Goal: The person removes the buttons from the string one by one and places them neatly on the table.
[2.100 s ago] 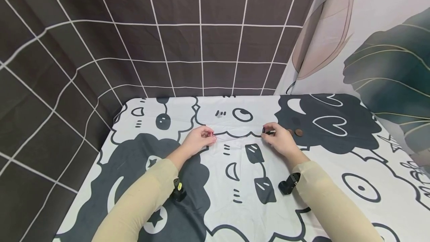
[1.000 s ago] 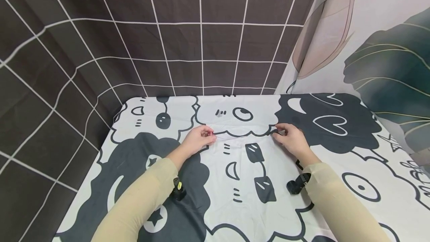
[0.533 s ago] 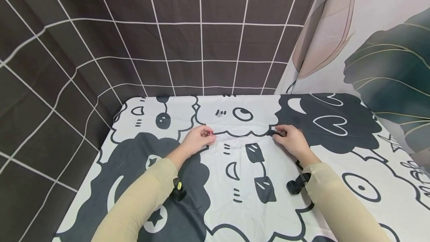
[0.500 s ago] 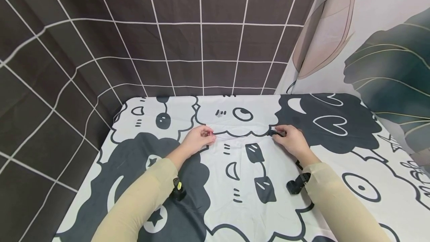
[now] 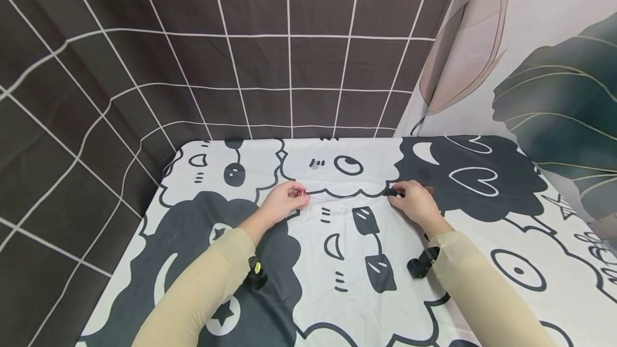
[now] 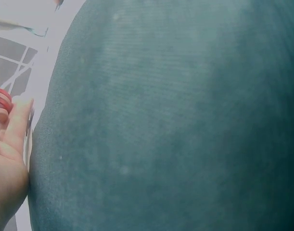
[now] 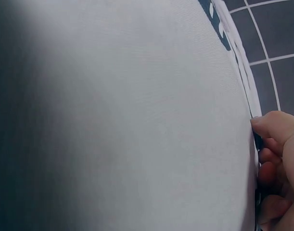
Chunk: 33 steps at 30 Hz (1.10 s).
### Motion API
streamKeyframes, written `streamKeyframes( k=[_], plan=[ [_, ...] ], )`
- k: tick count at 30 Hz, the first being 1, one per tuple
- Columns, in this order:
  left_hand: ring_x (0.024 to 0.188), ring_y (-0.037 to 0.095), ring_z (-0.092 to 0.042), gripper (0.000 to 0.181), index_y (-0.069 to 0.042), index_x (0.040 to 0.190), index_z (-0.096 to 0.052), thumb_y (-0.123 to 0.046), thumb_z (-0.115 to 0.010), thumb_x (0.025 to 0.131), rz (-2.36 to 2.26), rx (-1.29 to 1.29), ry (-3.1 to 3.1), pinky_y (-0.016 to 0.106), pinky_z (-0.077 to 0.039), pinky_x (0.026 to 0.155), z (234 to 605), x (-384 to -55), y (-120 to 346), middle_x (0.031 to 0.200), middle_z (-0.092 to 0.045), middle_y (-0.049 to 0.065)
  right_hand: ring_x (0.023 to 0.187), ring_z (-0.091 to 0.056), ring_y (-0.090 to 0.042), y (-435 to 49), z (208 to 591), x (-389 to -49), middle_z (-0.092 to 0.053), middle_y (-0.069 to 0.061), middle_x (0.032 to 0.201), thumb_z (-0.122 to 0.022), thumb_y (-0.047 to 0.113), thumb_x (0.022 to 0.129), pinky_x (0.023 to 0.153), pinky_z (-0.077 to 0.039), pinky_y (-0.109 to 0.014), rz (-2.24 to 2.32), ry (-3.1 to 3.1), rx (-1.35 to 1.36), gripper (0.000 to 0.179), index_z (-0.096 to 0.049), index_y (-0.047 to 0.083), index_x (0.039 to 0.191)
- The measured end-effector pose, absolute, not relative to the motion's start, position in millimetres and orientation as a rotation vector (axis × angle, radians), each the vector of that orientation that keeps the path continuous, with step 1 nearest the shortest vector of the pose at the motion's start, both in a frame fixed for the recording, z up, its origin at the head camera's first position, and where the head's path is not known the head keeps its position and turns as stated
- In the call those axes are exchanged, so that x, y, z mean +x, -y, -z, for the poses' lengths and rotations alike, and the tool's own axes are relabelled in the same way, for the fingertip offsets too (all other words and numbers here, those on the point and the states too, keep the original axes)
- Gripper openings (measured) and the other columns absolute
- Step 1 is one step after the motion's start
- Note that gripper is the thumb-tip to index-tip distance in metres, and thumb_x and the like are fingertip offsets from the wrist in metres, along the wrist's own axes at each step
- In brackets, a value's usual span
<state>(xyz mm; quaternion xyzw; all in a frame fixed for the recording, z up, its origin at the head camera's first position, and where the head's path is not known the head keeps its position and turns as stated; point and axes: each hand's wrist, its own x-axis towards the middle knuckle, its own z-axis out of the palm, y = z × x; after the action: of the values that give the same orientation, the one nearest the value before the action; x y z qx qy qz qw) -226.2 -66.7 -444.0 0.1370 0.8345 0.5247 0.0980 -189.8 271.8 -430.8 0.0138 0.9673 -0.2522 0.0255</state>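
My left hand (image 5: 283,200) pinches a small stack of red round discs (image 5: 302,192) just over the patterned cloth. In the left wrist view, red and pinkish discs (image 6: 2,100) sit between the thumb and fingers at the left edge. To the right, my right hand (image 5: 414,202) pinches a small black piece (image 5: 392,192), whose kind is too small to tell. A faint thin line, like a thread, spans the gap between the hands. The right wrist view shows the fingers (image 7: 272,125) curled at the right edge, mostly hiding what they hold.
A black-and-white cartoon cloth (image 5: 347,309) covers the surface. Behind it hangs a dark grid-patterned curtain (image 5: 260,58). A brown round piece (image 5: 430,189) shows partly behind my right hand. Leaf-patterned fabric (image 5: 554,95) hangs at the right. Pale cloth fills much of the right wrist view.
My right hand first moved right, away from the left hand, widening the gap; since half a second ago it has shifted slightly back left. The left hand has stayed in place.
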Motion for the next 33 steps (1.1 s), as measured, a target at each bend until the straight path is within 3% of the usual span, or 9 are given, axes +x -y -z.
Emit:
streamKeyframes(
  k=[22,33],
  plan=[
    [0.088,0.016,-0.059,0.029,-0.006,0.107,-0.064,-0.022,-0.073,0.083,-1.518,0.386,-2.491,0.028,-0.051,0.078,444.8,-227.5,68.1,0.093,-0.063,0.002,0.09,-0.052,-0.032,-282.5,429.1,-184.7,-0.054,-0.022,0.104,-0.063,0.019,0.087,0.083,-0.043,-0.05,0.831,-3.062,0.064,0.037,-0.058,-0.006,0.114],
    [0.089,0.016,-0.059,0.03,-0.006,0.107,-0.064,-0.022,-0.072,0.084,-1.504,0.382,-2.492,0.029,-0.051,0.08,443.9,-226.9,67.2,0.094,-0.063,0.003,0.09,-0.051,-0.032,-286.1,429.2,-184.7,-0.053,-0.022,0.104,-0.063,0.018,0.087,0.082,-0.043,-0.049,0.815,-3.058,0.103,0.037,-0.058,-0.007,0.114]
  ],
)
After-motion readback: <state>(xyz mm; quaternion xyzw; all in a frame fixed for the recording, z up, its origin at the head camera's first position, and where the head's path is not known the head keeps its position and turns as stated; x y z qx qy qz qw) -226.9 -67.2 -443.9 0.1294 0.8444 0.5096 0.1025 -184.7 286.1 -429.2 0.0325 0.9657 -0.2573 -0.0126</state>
